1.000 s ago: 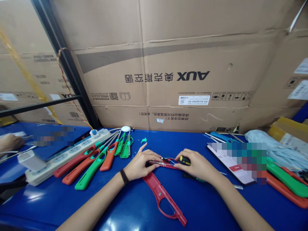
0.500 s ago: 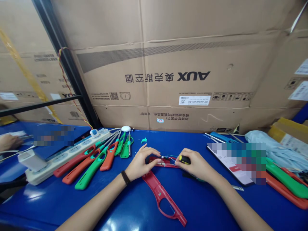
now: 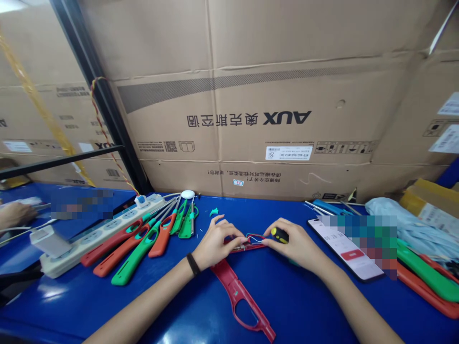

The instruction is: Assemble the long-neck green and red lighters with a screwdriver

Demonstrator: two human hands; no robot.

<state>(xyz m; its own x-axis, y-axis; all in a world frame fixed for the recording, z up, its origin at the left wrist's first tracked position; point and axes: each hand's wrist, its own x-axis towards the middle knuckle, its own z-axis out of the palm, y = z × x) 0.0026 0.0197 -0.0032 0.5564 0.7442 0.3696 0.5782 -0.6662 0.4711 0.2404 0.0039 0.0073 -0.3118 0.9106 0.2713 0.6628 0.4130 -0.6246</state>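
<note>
In the head view, a red lighter shell half (image 3: 256, 247) with thin wires inside lies between my hands, the wires bowed in a loop. My left hand (image 3: 217, 242) is closed at its left part, thumb and forefinger pinching near the wire ends; the fingertips hide the exact contact. My right hand (image 3: 297, 244) holds a screwdriver (image 3: 279, 235) with a yellow and black handle against the palm. Its thumb and forefinger also touch the shell's right end. The other red shell half (image 3: 239, 297), with an oval trigger opening, lies on the table below my left hand.
Several assembled lighters (image 3: 138, 253) and a white power strip (image 3: 103, 228) lie on the left. Green shell parts (image 3: 186, 220) sit behind them. At right are a phone (image 3: 346, 248) and more lighters (image 3: 426, 270). Cardboard (image 3: 233, 95) stands behind; another person's hand (image 3: 16, 213) is far left.
My left fingers have moved slightly right and now cover the small dark piece at the wire end. The wires bow in a clearer loop. The screwdriver remains in my right hand.
</note>
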